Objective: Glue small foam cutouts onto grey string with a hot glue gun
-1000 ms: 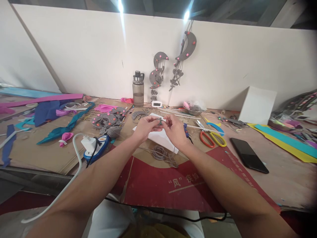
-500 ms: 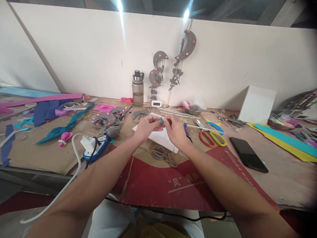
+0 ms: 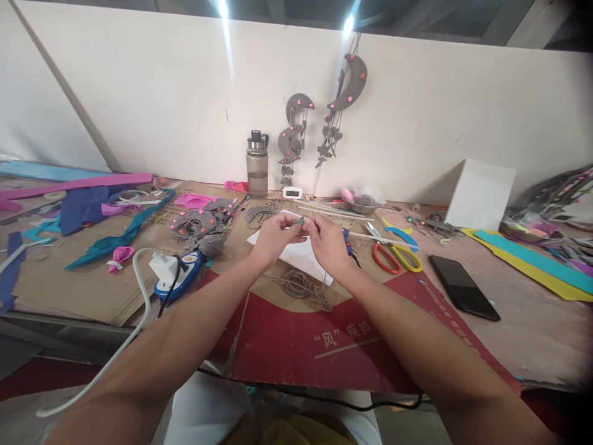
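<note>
My left hand (image 3: 274,236) and my right hand (image 3: 330,245) meet above a white sheet (image 3: 303,259), thumbs and fingertips pinched together. Between the fingertips shows a small green piece (image 3: 301,220), too small to name exactly; the left fingers grip it. The right fingers are closed right beside it, and what they pinch is hidden. A loose coil of grey cord (image 3: 297,284) lies below the hands, with a strand running up toward the right wrist. A blue-handled tool (image 3: 346,235) is partly hidden behind my right hand.
Scissors (image 3: 398,254) and a black phone (image 3: 463,287) lie to the right. On the left are a power strip (image 3: 183,278), grey yarn (image 3: 213,243) and coloured felt strips (image 3: 88,204). A water bottle (image 3: 257,170) stands by the wall, near hanging grey moon ornaments (image 3: 354,80).
Both hands stay in nearly the same place, with only slight finger movement around the small green piece. The whole view has shifted a little.
</note>
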`<state>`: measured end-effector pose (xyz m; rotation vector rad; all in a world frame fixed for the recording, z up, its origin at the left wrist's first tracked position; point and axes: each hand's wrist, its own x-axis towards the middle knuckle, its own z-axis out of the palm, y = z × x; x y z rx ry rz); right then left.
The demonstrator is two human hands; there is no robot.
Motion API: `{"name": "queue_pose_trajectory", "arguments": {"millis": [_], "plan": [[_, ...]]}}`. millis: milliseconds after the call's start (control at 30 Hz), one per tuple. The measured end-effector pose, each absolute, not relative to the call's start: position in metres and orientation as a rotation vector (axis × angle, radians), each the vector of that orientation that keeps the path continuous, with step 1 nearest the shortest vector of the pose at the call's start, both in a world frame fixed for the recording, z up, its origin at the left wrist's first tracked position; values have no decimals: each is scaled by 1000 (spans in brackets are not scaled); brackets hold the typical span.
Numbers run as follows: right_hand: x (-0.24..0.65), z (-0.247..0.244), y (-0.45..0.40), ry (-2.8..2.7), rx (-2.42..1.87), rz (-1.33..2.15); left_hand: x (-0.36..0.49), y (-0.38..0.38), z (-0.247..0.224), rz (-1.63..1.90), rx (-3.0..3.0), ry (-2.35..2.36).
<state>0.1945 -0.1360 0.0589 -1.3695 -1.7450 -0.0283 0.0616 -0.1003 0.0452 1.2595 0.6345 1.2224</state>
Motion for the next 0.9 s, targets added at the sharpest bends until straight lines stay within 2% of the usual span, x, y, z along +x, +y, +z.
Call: {"name": "queue_pose_trajectory", "arguments": {"millis": [233,900], "plan": [[196,61,-136,-1637,-1397,139,61,-104,46,1175,1245,580],[195,62,-135,-1695,-1530,26,65,-107,48,1125,1109,488]]}}
